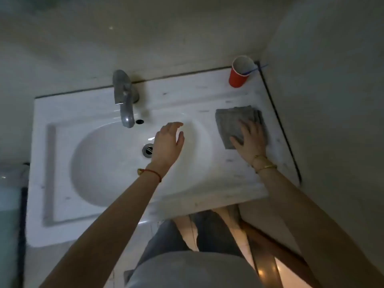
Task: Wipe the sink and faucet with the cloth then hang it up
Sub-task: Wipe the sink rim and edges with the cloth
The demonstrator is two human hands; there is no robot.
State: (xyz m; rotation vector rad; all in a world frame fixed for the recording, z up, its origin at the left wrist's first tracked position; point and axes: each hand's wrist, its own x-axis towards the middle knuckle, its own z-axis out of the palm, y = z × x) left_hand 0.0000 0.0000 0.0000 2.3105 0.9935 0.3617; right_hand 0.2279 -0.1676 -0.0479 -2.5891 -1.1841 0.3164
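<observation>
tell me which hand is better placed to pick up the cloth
Right. The right hand already rests on the folded cloth beside the sink; the left hand hovers empty over the basin.

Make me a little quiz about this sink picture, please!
1. True or false: the right hand rests on the folded grey cloth.
2. What stands in the back corner of the counter? A) red cup B) soap bottle C) green mug
3. Fill in: the left hand hovers over the ____, near the drain.

Key: 1 true. 2 A, the red cup. 3 basin.
</observation>
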